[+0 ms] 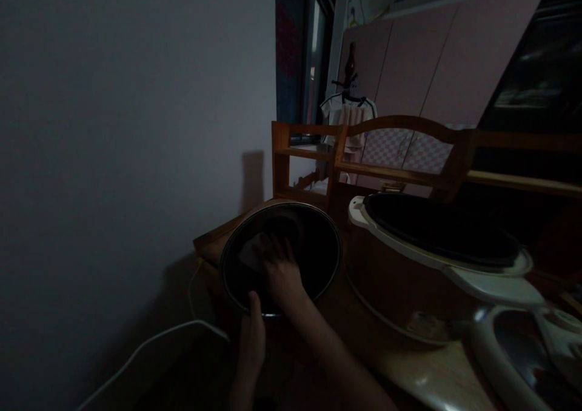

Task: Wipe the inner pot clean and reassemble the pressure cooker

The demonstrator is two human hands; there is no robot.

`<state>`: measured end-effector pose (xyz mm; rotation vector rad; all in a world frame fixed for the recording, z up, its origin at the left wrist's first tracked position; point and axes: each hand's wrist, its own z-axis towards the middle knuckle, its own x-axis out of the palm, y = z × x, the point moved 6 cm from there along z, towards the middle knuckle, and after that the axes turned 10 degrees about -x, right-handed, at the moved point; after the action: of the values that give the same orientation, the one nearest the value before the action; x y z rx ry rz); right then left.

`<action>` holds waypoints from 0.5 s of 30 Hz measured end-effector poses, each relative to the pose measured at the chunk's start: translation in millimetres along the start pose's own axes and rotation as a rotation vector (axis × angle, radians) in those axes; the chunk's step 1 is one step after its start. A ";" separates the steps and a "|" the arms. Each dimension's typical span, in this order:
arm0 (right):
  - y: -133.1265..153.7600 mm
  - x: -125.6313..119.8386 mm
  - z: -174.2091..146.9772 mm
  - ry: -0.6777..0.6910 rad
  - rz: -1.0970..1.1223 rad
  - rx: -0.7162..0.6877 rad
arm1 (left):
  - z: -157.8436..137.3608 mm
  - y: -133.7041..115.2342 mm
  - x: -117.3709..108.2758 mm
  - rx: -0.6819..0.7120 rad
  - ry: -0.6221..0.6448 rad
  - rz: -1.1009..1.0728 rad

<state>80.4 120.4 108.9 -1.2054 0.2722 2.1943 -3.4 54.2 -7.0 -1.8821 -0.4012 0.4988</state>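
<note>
The right hand's fingers are spread flat, pressing one pale cloth against the inner wall of one dark round pot. The right hand reaches inside the pot, forearm running back toward the lower right. The left hand grips the pot's near rim, thumb hooked over the edge, wrist below it. The pot is tipped, its mouth facing the camera, bottom toward the wall. Right of the pot stands one open rice cooker. One white cord trails left of the pot.
</note>
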 end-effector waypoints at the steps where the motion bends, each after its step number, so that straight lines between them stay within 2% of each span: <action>1: -0.1 1.2 -1.3 0.000 -0.005 0.001 | -0.6 0.5 1.7 -0.016 0.008 -0.010; 8: -0.1 0.4 -10.4 0.016 0.006 0.039 | 0.9 6.3 6.3 0.029 -0.004 -0.083; 15: 5.3 -3.7 -14.8 0.055 -0.001 0.064 | 2.2 10.1 2.4 0.052 -0.087 -0.112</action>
<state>89.0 108.0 103.0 -1.2318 0.3616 2.1372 -2.1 53.6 -17.6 -1.7812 -0.5431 0.5121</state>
